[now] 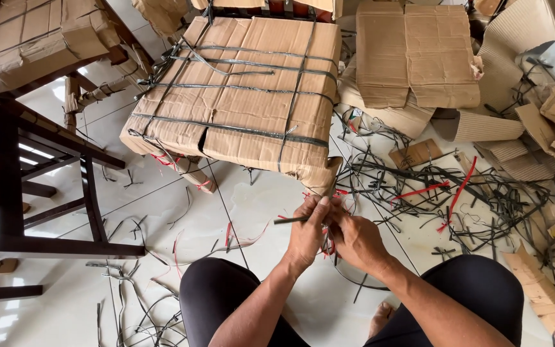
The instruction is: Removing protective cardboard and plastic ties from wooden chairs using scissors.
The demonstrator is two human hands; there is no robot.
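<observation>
Nearby, cardboard-wrapped stool (245,96), strap scraps (444,193) litter floor; dark chair (8,186) left.

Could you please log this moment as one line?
left hand: grips black strap | right hand: on red string | cardboard-wrapped chair ahead

Matt brown cardboard wrapping (245,96); dark plastic strapping (226,128); glossy pale floor tiles (162,205)
</observation>
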